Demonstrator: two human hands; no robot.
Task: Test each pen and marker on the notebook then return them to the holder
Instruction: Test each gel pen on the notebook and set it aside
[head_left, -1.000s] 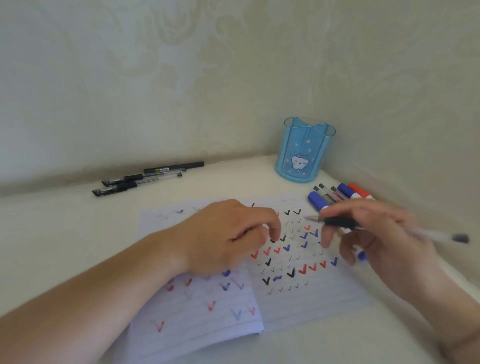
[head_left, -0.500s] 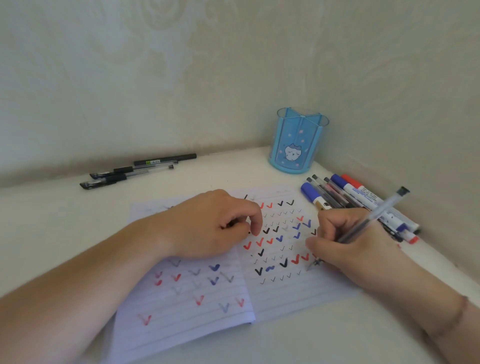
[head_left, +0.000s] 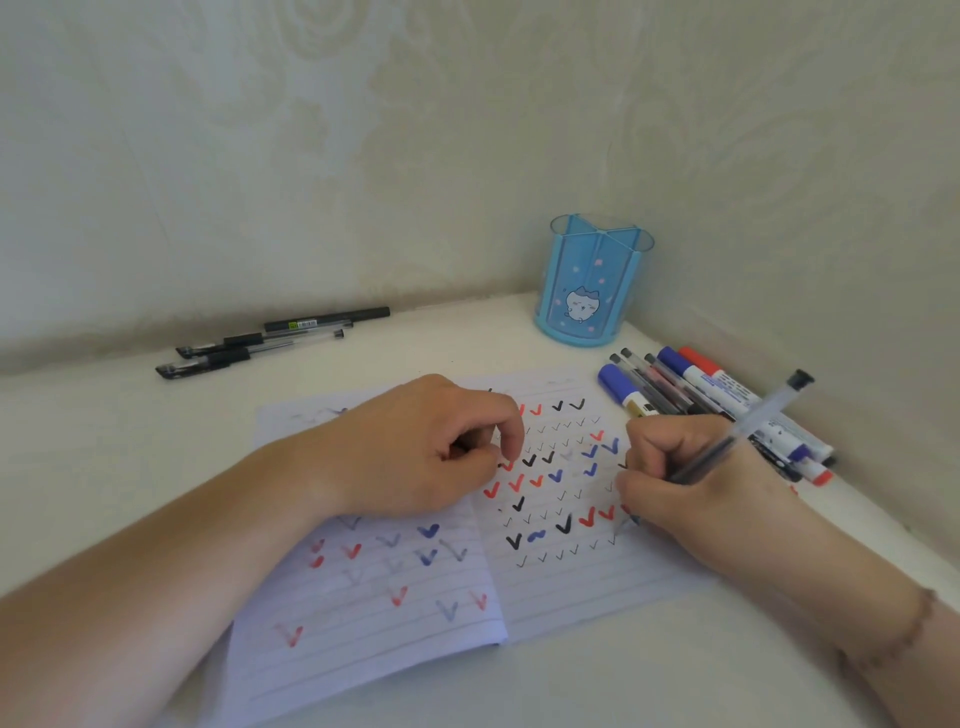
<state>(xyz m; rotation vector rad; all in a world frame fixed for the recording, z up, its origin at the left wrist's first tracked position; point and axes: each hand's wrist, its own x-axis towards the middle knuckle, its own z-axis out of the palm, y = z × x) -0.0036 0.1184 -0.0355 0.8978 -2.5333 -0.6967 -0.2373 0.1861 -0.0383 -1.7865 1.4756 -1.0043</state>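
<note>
Your right hand (head_left: 691, 488) grips the clear thin pen (head_left: 748, 428) on the open lined notebook (head_left: 571, 587), your left hand (head_left: 431, 452), fingers curled, pins the page, so a wrist slip can smear wet ticks

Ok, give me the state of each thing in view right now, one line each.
notebook: open flat, pages covered in check marks
pen: gripped in writing pose, tip at the right page
right hand: grips the pen
left hand: fingers curled, rests on the notebook; seems to hold something small
holder: upright, looks empty
pens by the wall: lying flat, capped
markers and pens at right: lying flat in a pile
</note>
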